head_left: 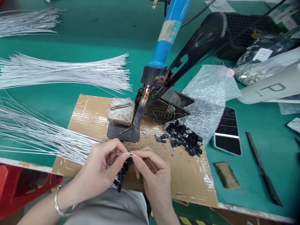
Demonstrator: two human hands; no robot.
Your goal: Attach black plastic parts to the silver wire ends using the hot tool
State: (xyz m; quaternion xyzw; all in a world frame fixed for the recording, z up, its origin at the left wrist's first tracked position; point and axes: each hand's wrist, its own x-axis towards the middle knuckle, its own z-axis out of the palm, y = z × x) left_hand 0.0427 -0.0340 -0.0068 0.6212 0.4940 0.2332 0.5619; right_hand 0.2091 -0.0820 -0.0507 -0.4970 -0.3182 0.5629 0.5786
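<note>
Seemingly fitting: left hand, right hand both pinching tiny piece, thin wire crossing right; next move probably needing steady alignment.

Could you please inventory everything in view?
wires: many, white, left
pieces: many, black, right of centre
soldering iron: one, blue, top centre
stand: one, black, beside iron
block: one, grey, left of fan
fan: one, black, centre
bubble wrap: one, clear, right
phone: one, dark-screened, right
pad: one, brown, below phone
bar: one, black, lower right
bottle: one, white, upper right
bags: some, clear, upper right
crate: one, black, top right
stool: one, red, lower left
cardboard: one, brown, centre
table: one, green, throughout
left hand: one, lower centre
right hand: one, lower centre
</note>
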